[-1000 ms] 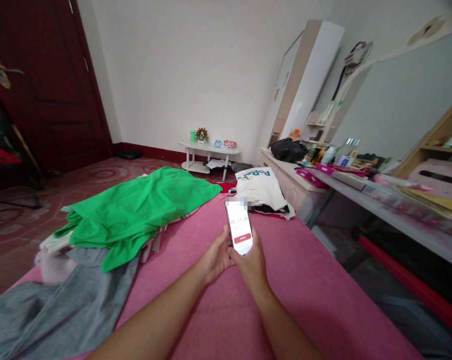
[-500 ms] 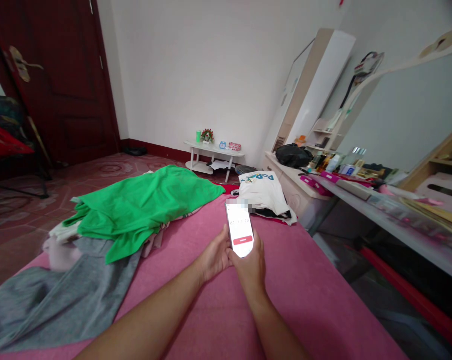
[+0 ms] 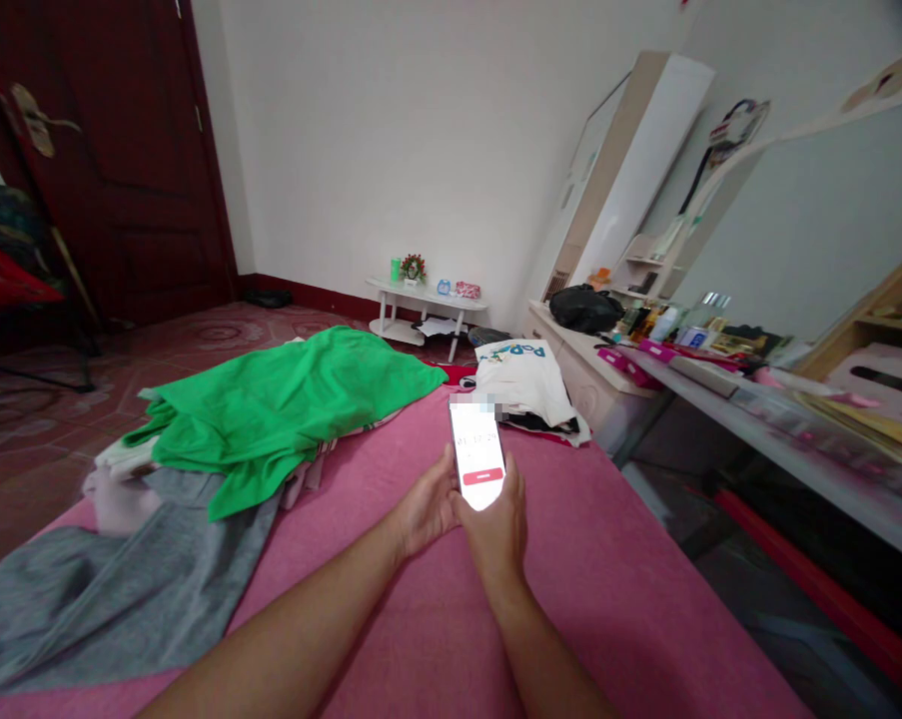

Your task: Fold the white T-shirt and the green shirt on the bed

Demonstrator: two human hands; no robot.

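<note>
A white smartphone with a lit screen and a red button is held upright over the pink bed. My left hand grips its left edge and my right hand cups it from below and the right. A green shirt lies on a pile of clothes to the left, with a grey garment spread nearer me. A white printed shirt lies folded at the far end of the bed.
A cluttered dressing table with bottles and a black bag runs along the right under a mirror. A small white low table stands by the far wall. A dark red door is at the left.
The view has shifted slightly; both hands still hold the phone in the same place. The timer digits on the screen have advanced.
</note>
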